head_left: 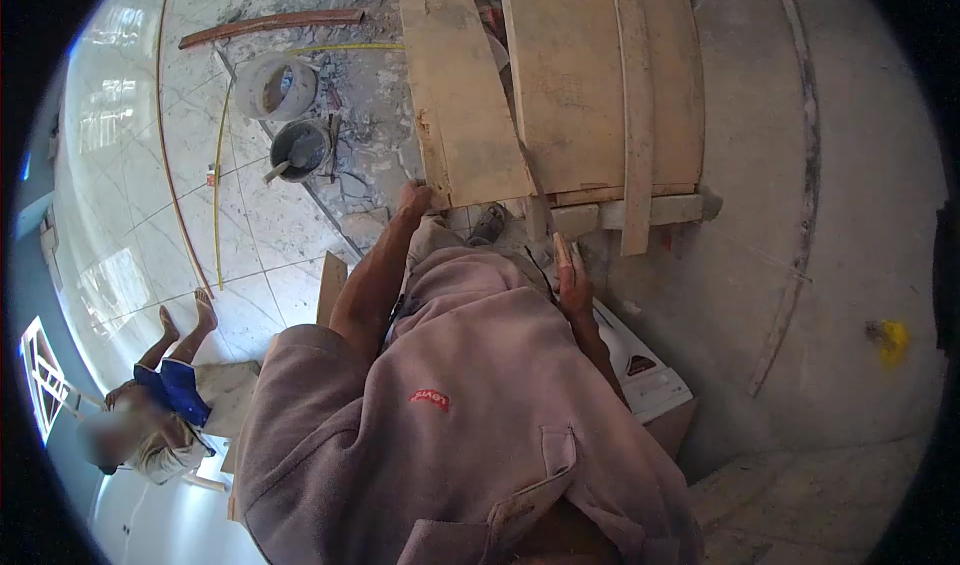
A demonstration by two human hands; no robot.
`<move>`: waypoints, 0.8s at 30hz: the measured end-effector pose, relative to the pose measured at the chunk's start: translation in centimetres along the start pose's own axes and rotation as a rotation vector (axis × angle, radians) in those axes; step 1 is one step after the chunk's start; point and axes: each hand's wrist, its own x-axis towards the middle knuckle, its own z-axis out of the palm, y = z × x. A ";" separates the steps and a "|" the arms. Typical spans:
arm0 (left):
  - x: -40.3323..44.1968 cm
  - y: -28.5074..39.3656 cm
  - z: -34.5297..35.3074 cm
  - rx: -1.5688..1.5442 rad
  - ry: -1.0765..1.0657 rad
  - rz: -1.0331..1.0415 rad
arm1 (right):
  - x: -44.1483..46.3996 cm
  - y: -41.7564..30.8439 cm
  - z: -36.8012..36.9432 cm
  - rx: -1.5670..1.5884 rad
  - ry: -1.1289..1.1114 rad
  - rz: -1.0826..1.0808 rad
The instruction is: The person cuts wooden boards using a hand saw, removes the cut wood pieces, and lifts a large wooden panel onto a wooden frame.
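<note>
Over on my far left, another person (pixel 178 390) is sitting well apart from my work, and a yellow tape (pixel 218 200) is running along the tiles, leaving its length open to view. Nearer, a white bucket (pixel 252 105) and a dark bucket (pixel 282 145) are standing side by side, within reach but outside the boards' footprint, I'd judge. My left hand (pixel 414 199) is closing its fingers on the near left corner of the narrow board (pixel 465 115), likely because that corner is giving me a firm edge to steady it by. The board is lying lengthways away from me, pale brown, smudged, with a chipped, darkened left edge; a dark gap is opening between it and the wide panel (pixel 570 95). My right hand (pixel 574 287) is hovering just below the boards' near edge, fingers pointing forward; whether they're pinching anything, I can't tell. Farther right, a slim batten (pixel 636 115) is lying over the wide panel, perhaps weighing it down, its end overhanging a timber (pixel 655 210). A white case (pixel 650 385) is sitting beside me.
</note>
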 end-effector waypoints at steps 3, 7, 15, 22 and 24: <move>0.0 -0.3 0.0 0.059 0.002 0.047 | 0.5 -1.7 -1.2 0.037 -0.118 0.086; 0.8 -1.0 -0.2 -0.003 -0.057 -0.047 | 0.7 -4.2 -3.0 0.279 -0.195 0.376; -2.5 3.7 2.3 0.645 0.324 0.467 | 2.7 -7.2 -4.8 0.105 -0.168 0.121; -1.2 15.6 13.6 0.875 0.061 0.831 | 6.0 -5.3 -1.0 0.218 -0.217 0.412; 0.7 16.7 17.4 1.089 0.011 0.940 | 6.2 -4.9 -1.6 0.317 -0.230 0.441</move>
